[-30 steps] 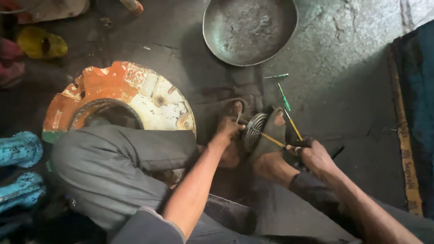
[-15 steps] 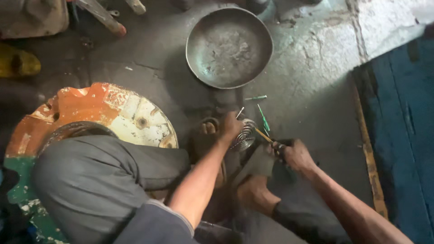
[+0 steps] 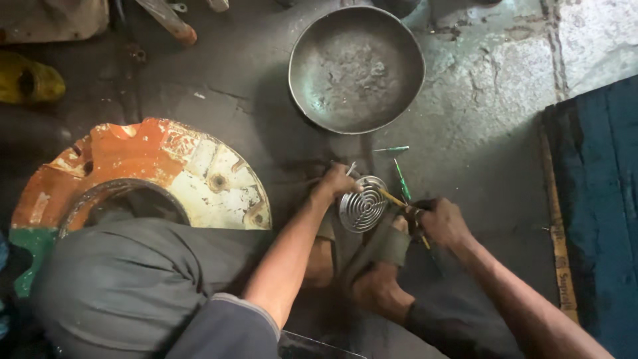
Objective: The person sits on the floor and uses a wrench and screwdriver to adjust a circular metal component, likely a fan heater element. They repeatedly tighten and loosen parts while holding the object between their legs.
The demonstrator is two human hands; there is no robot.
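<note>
**Down on the floor: two hands working a round metal coil disc**

Seen from above, a person is sitting on a cracked concrete floor (image 3: pixel 478 100), working between their feet. The left hand (image 3: pixel 335 183) is closing its grip on the upper left rim of a coil disc (image 3: pixel 362 203), a round silvery plate with concentric rings, apparently pinning it so it cannot turn or slide. The right hand (image 3: pixel 442 223) is wrapping tightly around a yellow-shafted tool (image 3: pixel 393 198), its tip touching the disc's right edge, seemingly angled low for prying.

A foot (image 3: pixel 372 289) is lying just below the disc, seemingly bracing it from that side. Two green screwdrivers (image 3: pixel 401 179) are lying just above the right hand, within easy reach. A wide metal bowl (image 3: pixel 357 68) is sitting farther up, leaving a strip of bare floor between. An orange and white wheel (image 3: pixel 166 169) is crowding the left side, and a dark blue mat (image 3: pixel 598 213) is edging the right.
</note>
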